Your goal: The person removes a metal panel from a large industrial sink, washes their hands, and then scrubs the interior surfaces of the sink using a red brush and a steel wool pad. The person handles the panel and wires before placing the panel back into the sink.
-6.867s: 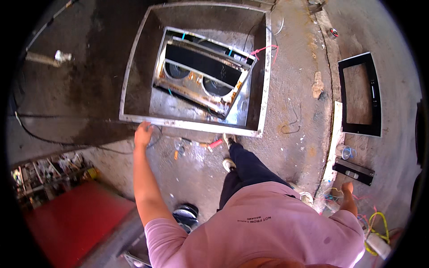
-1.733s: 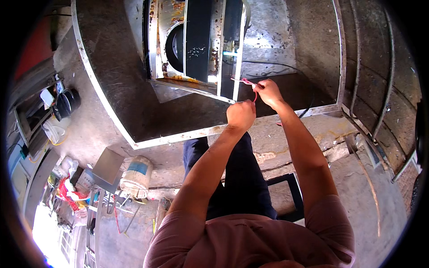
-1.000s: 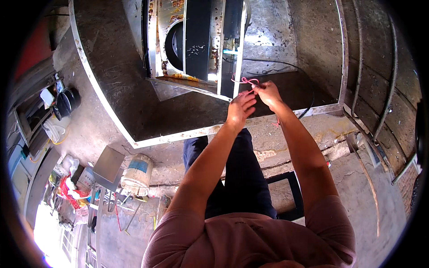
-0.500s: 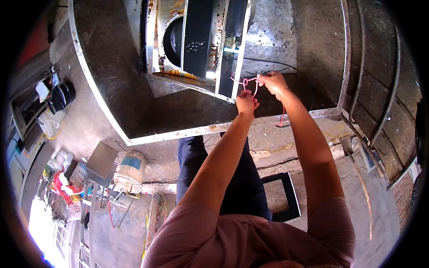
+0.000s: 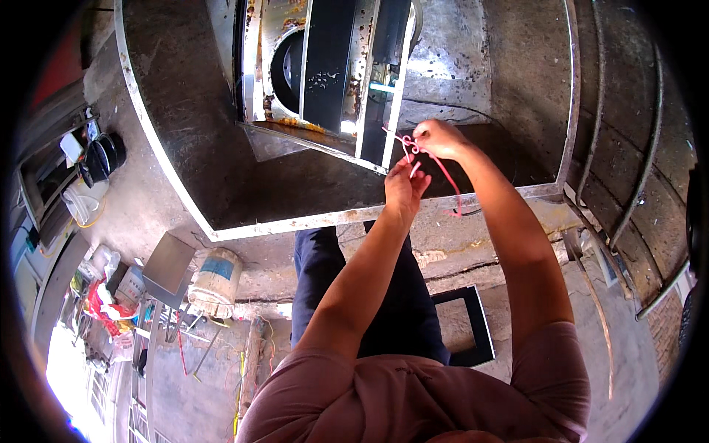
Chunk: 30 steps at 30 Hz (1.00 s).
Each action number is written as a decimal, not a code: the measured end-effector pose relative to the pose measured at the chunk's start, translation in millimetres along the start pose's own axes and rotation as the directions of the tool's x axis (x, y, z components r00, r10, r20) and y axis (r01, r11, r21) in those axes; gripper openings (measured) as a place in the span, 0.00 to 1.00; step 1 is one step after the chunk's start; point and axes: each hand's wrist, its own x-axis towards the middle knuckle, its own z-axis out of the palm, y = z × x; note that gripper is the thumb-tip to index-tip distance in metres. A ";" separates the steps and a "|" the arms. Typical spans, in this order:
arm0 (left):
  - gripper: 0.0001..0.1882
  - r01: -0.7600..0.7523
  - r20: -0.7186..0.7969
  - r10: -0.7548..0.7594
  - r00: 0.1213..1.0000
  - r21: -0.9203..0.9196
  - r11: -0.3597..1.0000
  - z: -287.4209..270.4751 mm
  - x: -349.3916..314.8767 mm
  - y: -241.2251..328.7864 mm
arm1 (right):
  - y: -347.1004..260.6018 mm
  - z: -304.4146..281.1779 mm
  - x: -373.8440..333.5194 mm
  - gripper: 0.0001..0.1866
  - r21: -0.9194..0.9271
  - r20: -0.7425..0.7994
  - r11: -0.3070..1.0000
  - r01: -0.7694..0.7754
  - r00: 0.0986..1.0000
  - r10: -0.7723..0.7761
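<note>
A thin pink cord (image 5: pixel 450 179) is strung between my two hands, with small loops crossing in the gap between them. My left hand (image 5: pixel 403 184) is closed, pinching the cord from below with thumb and fingers. Just above and to its right, my right hand (image 5: pixel 441 139) pinches the cord near the loops. One loose end hangs down past the right wrist; another short end points toward the metal appliance (image 5: pixel 358 81). That appliance has a round opening, black panels and rusty patches, and lies just beyond my hands. Whether the cord is fastened to it I cannot tell.
The appliance rests on a dark table with a pale metal edge (image 5: pixel 332 220). A thin black cable (image 5: pixel 458 107) runs across it. Below left stand a white bucket (image 5: pixel 216 280) and a metal box (image 5: pixel 170 269). A black frame (image 5: pixel 480 325) leans low, beside my legs. Curved bars (image 5: pixel 650 148) rise at right.
My right hand has moved slightly left and down, closer to my left hand. The cord's loops have drawn smaller, and its loose end now swings out left of my right forearm.
</note>
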 end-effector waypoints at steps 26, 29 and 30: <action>0.19 -0.337 0.670 0.153 0.726 0.542 -0.770 48.9 -9.3 94.2 | -4.6 50.8 -17.0 0.05 0.976 -0.168 0.184 0.116 0.940 0.296; 0.18 -0.362 0.694 0.144 0.706 0.528 -0.768 50.2 -6.5 100.4 | -7.6 46.6 -18.9 0.07 0.991 -0.130 0.001 0.134 0.963 0.238; 0.18 -0.365 0.698 0.143 0.702 0.525 -0.769 49.6 -5.9 103.0 | -10.9 45.1 -21.1 0.07 0.990 -0.107 -0.064 0.124 0.970 0.217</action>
